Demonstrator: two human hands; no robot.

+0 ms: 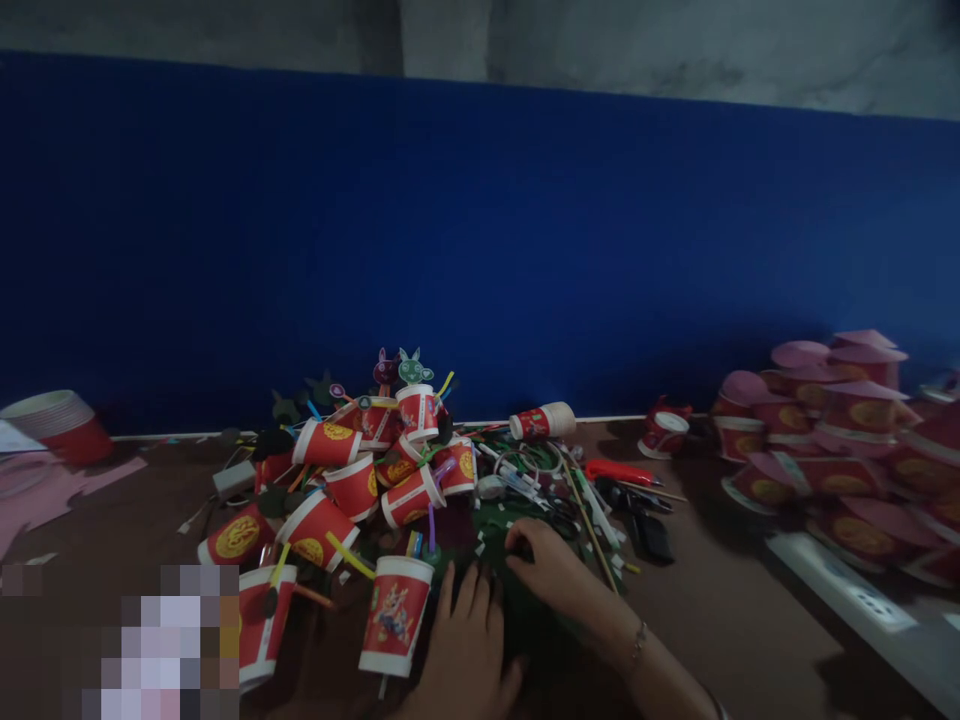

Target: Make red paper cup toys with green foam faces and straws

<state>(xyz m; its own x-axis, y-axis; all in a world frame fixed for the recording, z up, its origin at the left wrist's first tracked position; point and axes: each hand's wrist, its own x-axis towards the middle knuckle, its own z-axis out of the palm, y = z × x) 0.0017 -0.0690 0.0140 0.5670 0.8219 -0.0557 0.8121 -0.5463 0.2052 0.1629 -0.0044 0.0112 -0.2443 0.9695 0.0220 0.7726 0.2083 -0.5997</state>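
My left hand (466, 645) lies flat with its fingers stretched forward, just right of an upright red paper cup (396, 612). Nothing is held in it. To its right, my right hand (541, 562) is over dark green sheets (499, 535) with its fingers curled together; whatever it may pinch is too small to make out. Beyond my left hand stands a purple straw (432, 528). A heap of red cups (352, 487) with straws and arms rises behind and left of the hands, and a green animal-face cutout (411, 368) tops one cup.
Stacked white-rimmed cups (75, 440) and pink paper (45, 495) are at far left. Behind lies a cup stack (541, 421). A red cutter (621, 471), black scissors (652, 535), a power strip (840, 585) and pink-topped cups (862, 415) are on the right. A blue panel (480, 250) stands behind.
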